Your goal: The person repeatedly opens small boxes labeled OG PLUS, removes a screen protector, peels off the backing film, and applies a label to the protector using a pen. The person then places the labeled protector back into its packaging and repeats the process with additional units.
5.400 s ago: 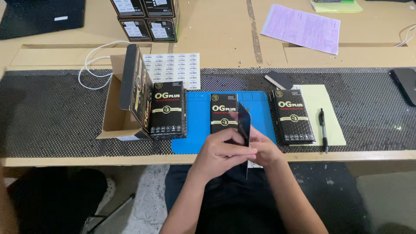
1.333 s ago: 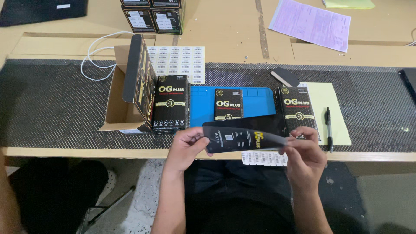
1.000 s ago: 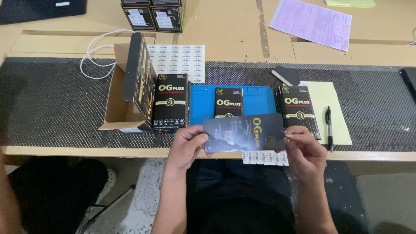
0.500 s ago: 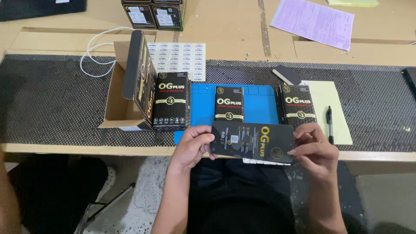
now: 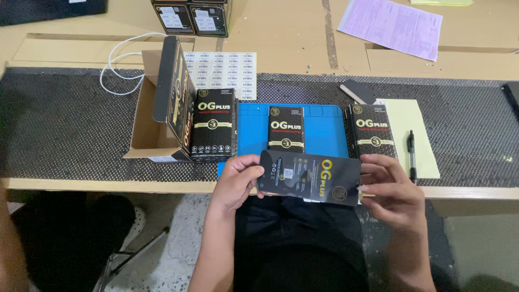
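Flat black packet (image 5: 311, 177) held sideways over the table's front edge, just in front of the blue mat (image 5: 324, 127). Pinched at its left end by the left hand (image 5: 238, 181), thumb on top, fingers beneath; gripped at its right end by the right hand (image 5: 390, 190), fingers curled round the edge. Judged mid-way: open cardboard box (image 5: 157, 116) holding upright black packets (image 5: 212, 125), two more packets standing loose on the mat and beside it, barcode label sheet (image 5: 224, 73) lying behind the box. Hidden: underside of the held packet, fingertips beneath it, a pale strip behind its lower edge, box interior.
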